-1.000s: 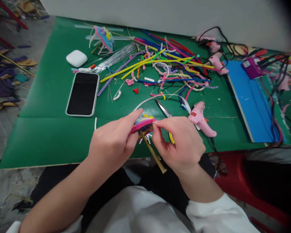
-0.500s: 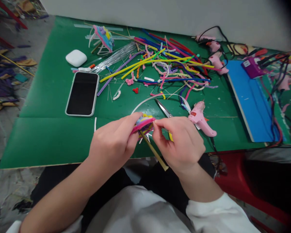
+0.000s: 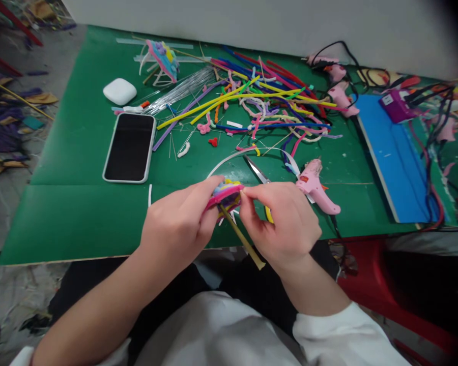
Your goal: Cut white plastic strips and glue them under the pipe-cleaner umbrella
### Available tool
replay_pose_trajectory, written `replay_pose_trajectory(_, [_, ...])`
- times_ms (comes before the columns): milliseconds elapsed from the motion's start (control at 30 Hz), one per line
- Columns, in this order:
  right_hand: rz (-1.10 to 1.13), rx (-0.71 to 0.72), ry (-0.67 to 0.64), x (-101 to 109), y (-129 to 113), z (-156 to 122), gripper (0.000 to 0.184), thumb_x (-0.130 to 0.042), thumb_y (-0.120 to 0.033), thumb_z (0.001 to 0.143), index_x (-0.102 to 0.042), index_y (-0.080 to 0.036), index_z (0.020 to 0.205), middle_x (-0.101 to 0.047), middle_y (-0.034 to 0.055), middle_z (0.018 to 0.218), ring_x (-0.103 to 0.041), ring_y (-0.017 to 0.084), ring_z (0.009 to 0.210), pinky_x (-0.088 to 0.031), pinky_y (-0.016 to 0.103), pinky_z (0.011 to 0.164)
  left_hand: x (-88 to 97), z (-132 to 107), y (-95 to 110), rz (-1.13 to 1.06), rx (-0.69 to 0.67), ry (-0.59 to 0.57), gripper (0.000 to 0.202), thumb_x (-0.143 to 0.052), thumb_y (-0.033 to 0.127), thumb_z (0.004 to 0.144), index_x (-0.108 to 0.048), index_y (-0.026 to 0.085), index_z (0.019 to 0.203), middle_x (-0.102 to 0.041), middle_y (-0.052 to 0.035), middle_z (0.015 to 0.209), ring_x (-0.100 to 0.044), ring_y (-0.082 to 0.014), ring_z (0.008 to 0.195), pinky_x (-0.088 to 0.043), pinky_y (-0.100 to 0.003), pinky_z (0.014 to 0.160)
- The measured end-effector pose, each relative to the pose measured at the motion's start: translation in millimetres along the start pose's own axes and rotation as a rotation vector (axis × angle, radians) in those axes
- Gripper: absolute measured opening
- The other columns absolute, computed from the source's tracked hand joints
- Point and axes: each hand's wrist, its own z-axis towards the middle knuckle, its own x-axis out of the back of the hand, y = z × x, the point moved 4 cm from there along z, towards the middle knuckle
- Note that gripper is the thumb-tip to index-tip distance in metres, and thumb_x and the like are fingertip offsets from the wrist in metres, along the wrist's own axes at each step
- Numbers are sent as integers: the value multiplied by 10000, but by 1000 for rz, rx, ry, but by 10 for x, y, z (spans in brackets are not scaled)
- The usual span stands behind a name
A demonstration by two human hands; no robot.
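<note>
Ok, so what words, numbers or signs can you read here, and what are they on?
There are none I can read for sure.
Purple box: its white label has dark marks, too small and blurred to read.
Nearest pink glue gun: a reddish patch, with any lettering too small to read.
Phone: dark screen, no writing showing.
Colourful craft piece in the hands: no writing showing.

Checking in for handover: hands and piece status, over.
Left hand gripping multicoloured fuzzy craft piece; right hand pinched at its pink rim. Slender olive-brown stick slanting out beneath. Silver-and-yellow scissors partly hidden, pink plastic glue gun close by.
</note>
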Motion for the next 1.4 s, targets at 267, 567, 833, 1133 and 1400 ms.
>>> replay_pose_trajectory(267, [44,9,-1,-5,24,-6,122,-685,-145,746,-599,-167,830,-690,42,709,-634,143,656,-536,261,653,10,5,-29,17,60,10,302,-509,173,822,-617,176,1104,-730,-14,904,-671,-123,726,-490,-187,688])
replay_pose_trajectory(567, [60,14,-6,-21,18,-21,81,-648,-129,768,-592,-178,797,-675,27,683,-630,138,652,-533,263,637,18,-3,-3,14,43,2,317,-507,170,826,-611,180,1125,-726,-26,952,-678,-133,777,-495,-191,720])
replay_pose_trajectory(833, [82,-1,-17,-19,10,-16,81,-649,-108,761,-597,-163,789,-679,36,683,-632,137,660,-529,261,654,20,2,25,51,10,14,324,-518,153,817,-604,169,1129,-724,-24,959,-676,-127,791,-487,-179,727])
replay_pose_trajectory(1133, [90,-23,-23,-34,2,-10,73,-639,-107,770,-590,-161,776,-680,34,680,-625,127,661,-526,248,657,14,-18,39,47,-5,4,322,-502,178,840,-592,179,1149,-725,-42,938,-679,-142,792,-492,-195,716])
replay_pose_trajectory(1400, [84,-21,-15,-18,10,-14,73,-628,-119,779,-584,-176,792,-678,20,678,-621,122,642,-522,244,644,15,-6,21,40,11,24,307,-489,170,840,-612,176,1121,-726,-39,939,-678,-145,794,-494,-202,710])
